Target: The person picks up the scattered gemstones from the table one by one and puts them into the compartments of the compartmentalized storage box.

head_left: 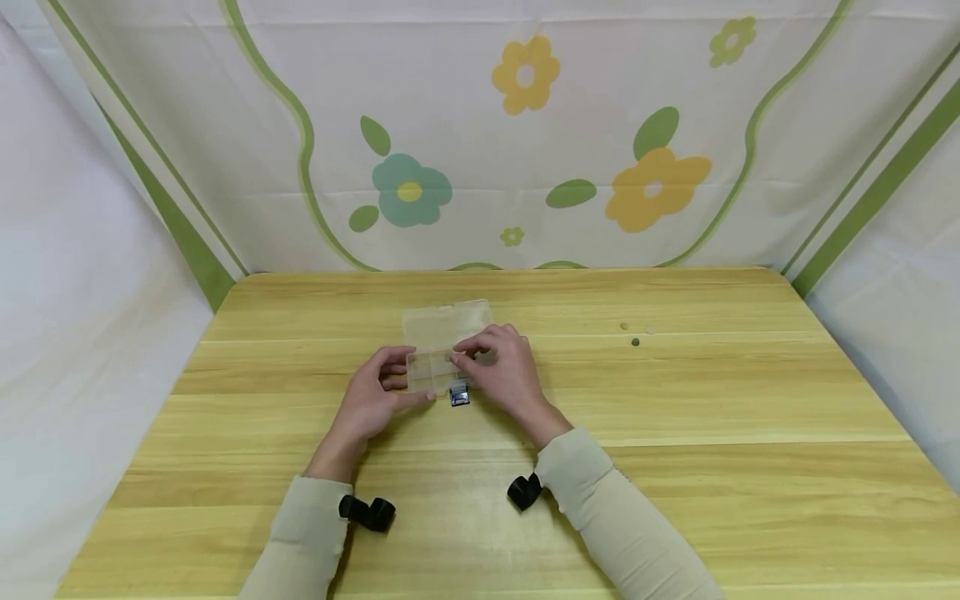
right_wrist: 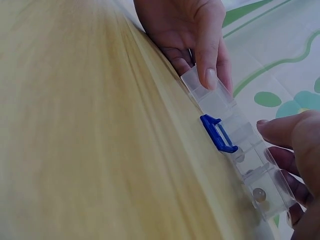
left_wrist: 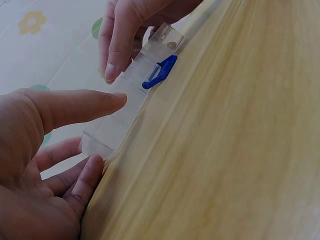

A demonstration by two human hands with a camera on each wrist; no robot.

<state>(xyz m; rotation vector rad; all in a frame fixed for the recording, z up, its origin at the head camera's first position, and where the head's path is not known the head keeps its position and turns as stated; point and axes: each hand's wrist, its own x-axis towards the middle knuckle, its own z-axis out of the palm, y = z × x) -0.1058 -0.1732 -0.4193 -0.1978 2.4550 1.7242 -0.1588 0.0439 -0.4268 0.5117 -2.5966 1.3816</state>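
Note:
A clear plastic compartment box [head_left: 422,372] lies on the table, its lid [head_left: 444,327] swung back. My left hand [head_left: 372,395] grips its left end, thumb along the front edge and fingers at the far side. Above the middle compartments, my right hand [head_left: 504,367] brings thumb and index fingertips together at a tiny greyish bead [head_left: 449,357], partly hidden by the fingers. A blue clasp [right_wrist: 218,134] stands out from the box's front. A round bead [right_wrist: 259,194] sits in the end compartment at the right-hand side.
Several small beads, among them a dark one [head_left: 635,342] and a tan one [head_left: 624,326], lie on the wooden table [head_left: 675,492] right of the box. A flower-patterned cloth [head_left: 465,108] hangs behind. Black wrist cameras [head_left: 367,512] stick out from both sleeves.

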